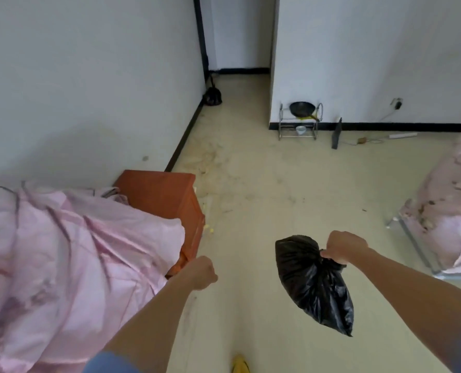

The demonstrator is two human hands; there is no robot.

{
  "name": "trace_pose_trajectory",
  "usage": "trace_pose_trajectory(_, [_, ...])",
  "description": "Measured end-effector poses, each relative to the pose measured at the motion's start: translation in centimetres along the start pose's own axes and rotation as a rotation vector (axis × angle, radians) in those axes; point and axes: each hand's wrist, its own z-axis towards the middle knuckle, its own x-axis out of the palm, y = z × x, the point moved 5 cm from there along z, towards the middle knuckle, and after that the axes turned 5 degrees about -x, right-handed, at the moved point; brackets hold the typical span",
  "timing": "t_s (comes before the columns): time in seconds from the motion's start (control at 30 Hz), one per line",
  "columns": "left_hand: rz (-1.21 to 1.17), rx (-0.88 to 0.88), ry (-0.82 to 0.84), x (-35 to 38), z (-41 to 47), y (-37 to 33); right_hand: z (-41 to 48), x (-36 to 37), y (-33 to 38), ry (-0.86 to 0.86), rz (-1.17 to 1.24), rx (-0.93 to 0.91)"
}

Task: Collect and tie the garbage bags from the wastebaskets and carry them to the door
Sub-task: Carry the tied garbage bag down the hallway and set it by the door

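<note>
- A broad strip of pale floor (251, 184) runs ahead between the two arms and narrows into a passage (240, 82) between two white walls.
- A black baseboard (183, 138) marks the foot of the left wall. Another runs along the wall on the right.
- On the left, rumpled pink bedding (62, 251) spills out toward the walkway. An orange wooden cabinet (164, 195) stands just beyond it, one corner jutting into the floor space.
- On the right, more pink bedding (450, 211) hangs over a metal frame (418, 249) at the edge of the open floor.
- Against the right wall stands a metal rack (299, 134), with a dark board (337, 134) leaning near it and a white power strip (403, 135) lying on the floor.
- The rack carries a black pan (302, 109) on top and a small pale bowl (300, 130) on its lower shelf.
- A black garbage bag (313, 281) hangs in the air over the floor, bulging and gathered shut at its neck. Its contents are hidden by the plastic.
- A second black bag (212, 96) sits on the floor against the left wall, at the mouth of the passage.
- The right hand (342, 250) is stretched forward, its fingers wrapped around the bag's gathered neck.
- The left hand (201, 273) is held out just beside the cabinet, curled into a fist with nothing in it.
- A yellow shoe tip (240, 366) shows at the bottom edge.
</note>
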Motion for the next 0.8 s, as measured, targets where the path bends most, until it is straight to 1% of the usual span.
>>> trace_pose_trajectory(0.07, [0.029,0.016,-0.041,-5.3,4.4,-2.4,4.5,-4.2,1.0,-0.03,0.045,0.005])
trace_pose_trajectory(0.17, [0.011,0.034,-0.064,-12.2,11.0,-7.0,10.7,-9.3,2.3,-0.024,0.074,0.0])
trace_pose_trajectory(0.33, [-0.018,0.081,-0.056,-20.0,23.2,-15.0,24.3,-16.0,2.7,-0.009,0.065,-0.034])
trace_pose_trajectory(0.53, [-0.065,0.006,-0.003,-28.2,37.3,-23.3,43.0,-22.9,2.5,0.069,0.026,-0.104])
trace_pose_trajectory(0.6, [-0.098,-0.006,-0.013,-31.6,41.4,-25.6,48.6,-25.8,2.7,0.089,0.004,-0.129])
trace_pose_trajectory(0.7, [-0.157,-0.018,-0.074,-36.6,46.6,-28.1,56.0,-30.8,3.7,0.119,-0.034,-0.165])
trace_pose_trajectory(0.8, [-0.154,-0.047,-0.06,-41.0,52.0,-29.1,63.7,-35.5,5.3,0.119,-0.043,-0.183])
